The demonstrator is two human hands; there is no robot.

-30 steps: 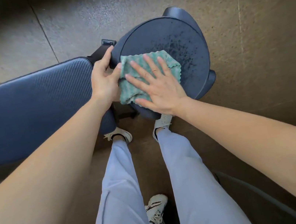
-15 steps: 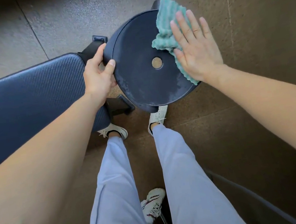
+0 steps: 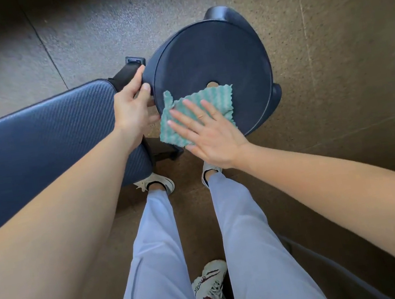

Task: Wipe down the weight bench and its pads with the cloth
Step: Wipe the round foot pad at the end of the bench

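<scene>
The round dark-blue pad [image 3: 210,56] of the weight bench faces up at centre, with a small hole near its middle. A teal ribbed cloth [image 3: 217,99] lies on the pad's lower left part. My right hand [image 3: 209,134] presses flat on the cloth, fingers spread. My left hand [image 3: 133,107] grips the pad's left rim, thumb on top. The long textured bench pad [image 3: 34,141] runs off to the left, under my left forearm.
A black frame bracket [image 3: 134,62] shows between the two pads. Speckled brown flooring [image 3: 331,50] surrounds the bench. My legs in light trousers [image 3: 241,220] and white shoes stand just below the round pad. A dark curved bar [image 3: 340,274] lies at lower right.
My right hand has swept the cloth from the pad's upper right edge back down to its lower left. My left hand keeps its grip on the rim.
</scene>
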